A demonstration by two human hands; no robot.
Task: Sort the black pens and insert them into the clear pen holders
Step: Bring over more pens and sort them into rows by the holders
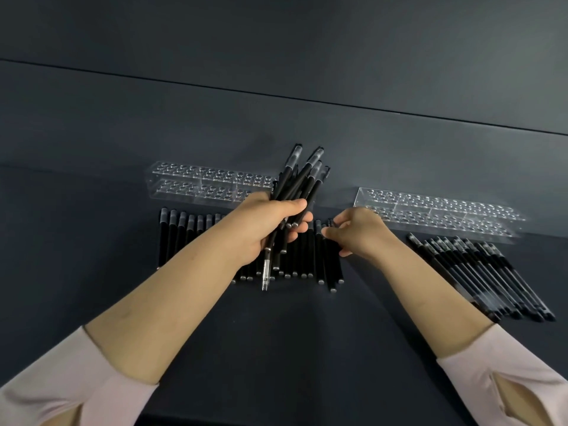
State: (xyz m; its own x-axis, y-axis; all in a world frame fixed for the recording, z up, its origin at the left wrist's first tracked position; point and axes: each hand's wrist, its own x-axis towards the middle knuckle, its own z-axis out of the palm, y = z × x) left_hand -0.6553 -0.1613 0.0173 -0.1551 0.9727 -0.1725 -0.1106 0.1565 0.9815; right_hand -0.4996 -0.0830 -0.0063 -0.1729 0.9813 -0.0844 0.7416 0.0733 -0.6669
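My left hand [270, 224] grips a bundle of several black pens [302, 179], their capped ends fanning up and away from me. One pen with a clear tip [265, 275] hangs lower out of the bundle. Under that hand a row of black pens [184, 232] lies side by side on the table. My right hand [358, 230] reaches to the right end of this row, fingertips pinching a pen [322, 238] there. Two clear pen holders with rows of holes stand behind: a left pen holder [203, 182] and a right pen holder [442, 213].
A second group of black pens [488, 278] lies slanted on the dark table [92, 133] at the right, in front of the right holder. A seam runs across the table surface further back.
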